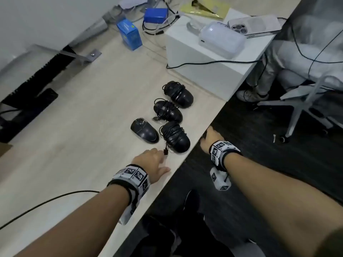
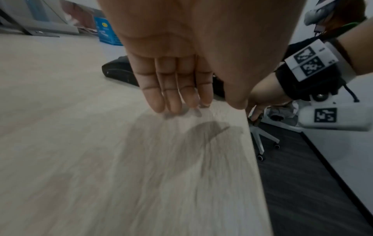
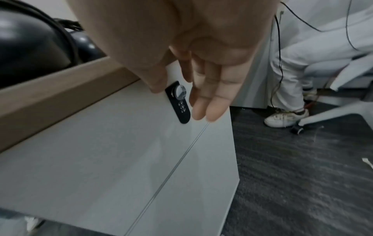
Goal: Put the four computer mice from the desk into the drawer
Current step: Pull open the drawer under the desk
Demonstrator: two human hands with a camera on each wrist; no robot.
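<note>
Four black computer mice lie on the pale wood desk (image 1: pixel 74 145) near its right edge. Three have their cords wound round them (image 1: pixel 178 93) (image 1: pixel 168 111) (image 1: pixel 175 137); the fourth mouse (image 1: pixel 144 130) is bare. My left hand (image 1: pixel 163 161) hovers flat just short of the nearest mouse, fingers (image 2: pixel 173 95) straight, holding nothing. My right hand (image 1: pixel 208 138) reaches below the desk edge to the white drawer front (image 3: pixel 101 151). Its thumb and fingers (image 3: pixel 210 111) flank the silver knob (image 3: pixel 179 92) of a black combination lock (image 3: pixel 182 115), loosely spread and not gripping it. The drawer is closed.
A white box (image 1: pixel 204 71) behind the mice carries a white device (image 1: pixel 222 39) and a phone (image 1: pixel 254 25). Blue boxes (image 1: pixel 130 34) and cables lie at the back. To the right, a person's legs and shoe (image 3: pixel 282 118) and a chair base (image 1: pixel 300 108) occupy the dark floor.
</note>
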